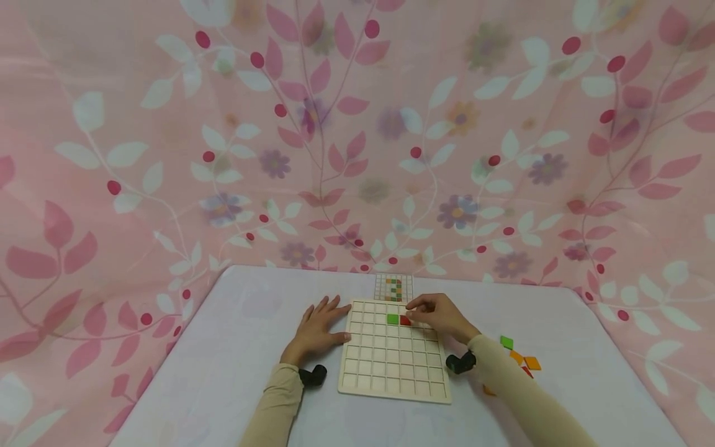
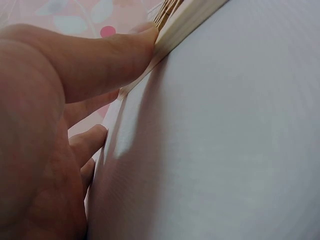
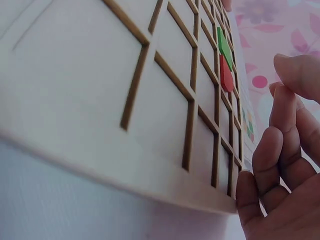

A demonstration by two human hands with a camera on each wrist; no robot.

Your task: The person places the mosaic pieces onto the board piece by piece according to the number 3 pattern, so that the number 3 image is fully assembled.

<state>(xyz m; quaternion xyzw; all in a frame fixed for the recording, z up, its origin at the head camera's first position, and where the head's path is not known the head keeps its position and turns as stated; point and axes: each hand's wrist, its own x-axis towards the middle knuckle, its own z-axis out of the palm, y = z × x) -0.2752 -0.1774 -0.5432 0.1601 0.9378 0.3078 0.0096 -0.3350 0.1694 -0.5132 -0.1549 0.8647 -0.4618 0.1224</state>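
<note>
A pale wooden grid board lies in front of the person. A green tile and a red tile sit side by side in cells of an upper row. Above the red tile is the right hand, its fingers loosely bent; in the right wrist view nothing shows between thumb and fingertips, and the red tile lies apart from them. With fingers spread, the left hand rests at the board's left side. Its thumb touches the board's edge in the left wrist view.
Behind the board is a card printed with a grid and coloured squares. Right of the board, partly behind the right sleeve, lie loose tiles: a green one, orange ones and a red one. A floral curtain hangs behind the white-covered table.
</note>
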